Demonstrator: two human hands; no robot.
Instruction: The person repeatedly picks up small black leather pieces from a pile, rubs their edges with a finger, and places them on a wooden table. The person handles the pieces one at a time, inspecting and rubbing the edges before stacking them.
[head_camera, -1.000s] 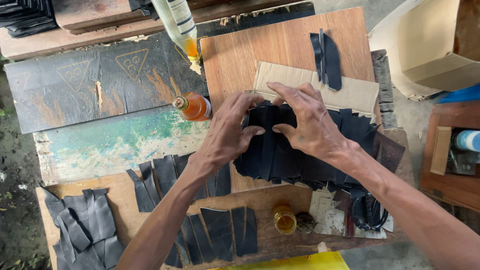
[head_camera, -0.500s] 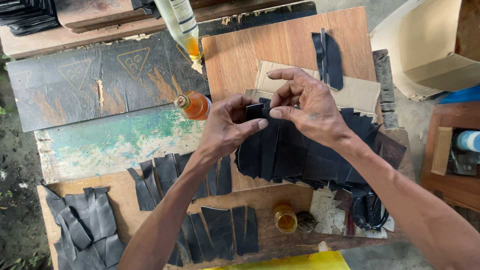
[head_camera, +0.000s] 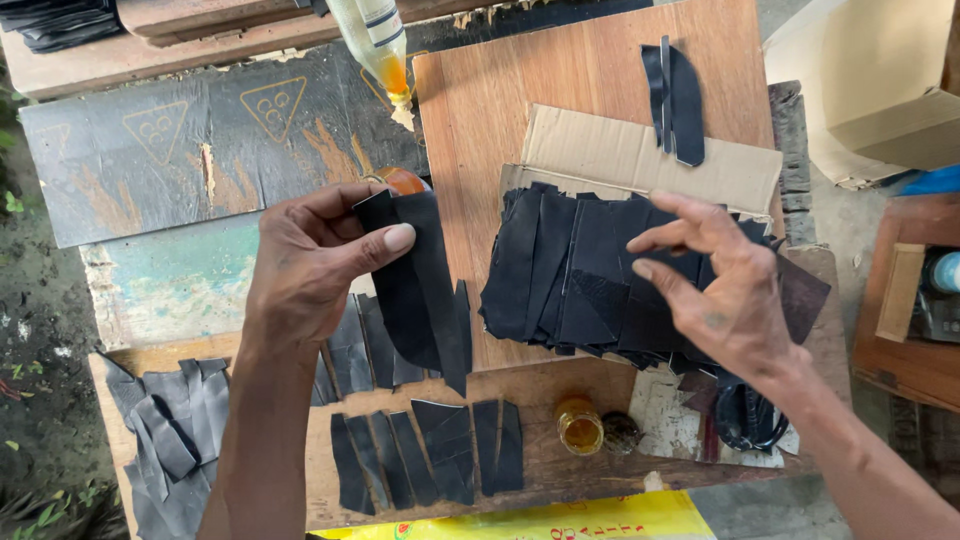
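overhead, left hand (head_camera: 315, 255) pinching a black leather piece (head_camera: 420, 285) between thumb and fingers above the wooden board (head_camera: 560, 90), right hand (head_camera: 725, 290) loose and empty, fingers curled over the pile of black pieces (head_camera: 570, 275) on cardboard (head_camera: 620, 155), cut strips (head_camera: 430, 455) laid in a row below, small amber jar (head_camera: 579, 424) nearby

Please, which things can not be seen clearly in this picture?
Head view:
- Orange cap: mostly hidden behind the black piece in the left hand.
- Glue bottle: top cut off by the frame edge.
- Stack of black pieces: right part covered by the right hand.
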